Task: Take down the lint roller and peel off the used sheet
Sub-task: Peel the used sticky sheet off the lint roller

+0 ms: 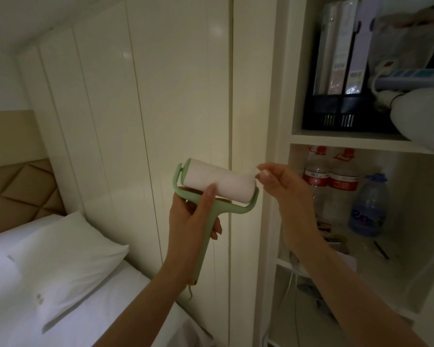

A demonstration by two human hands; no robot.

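Note:
The lint roller point(226, 182) has a pale green frame and handle and a white paper roll. It is held up in front of the cream wardrobe doors, roll tilted down to the right. My left hand point(193, 216) grips the green handle, with the thumb resting on the roll. My right hand point(278, 181) pinches a lifted corner of the used sheet point(252, 173) at the roll's right end, between thumb and forefinger. A short loop hangs from the handle's lower end.
Cream wardrobe doors point(161, 108) fill the middle. A bed with a white pillow point(68, 259) lies at lower left. Open shelves on the right hold black file boxes point(336, 83), water bottles point(336, 186) and a blue bottle point(368, 209).

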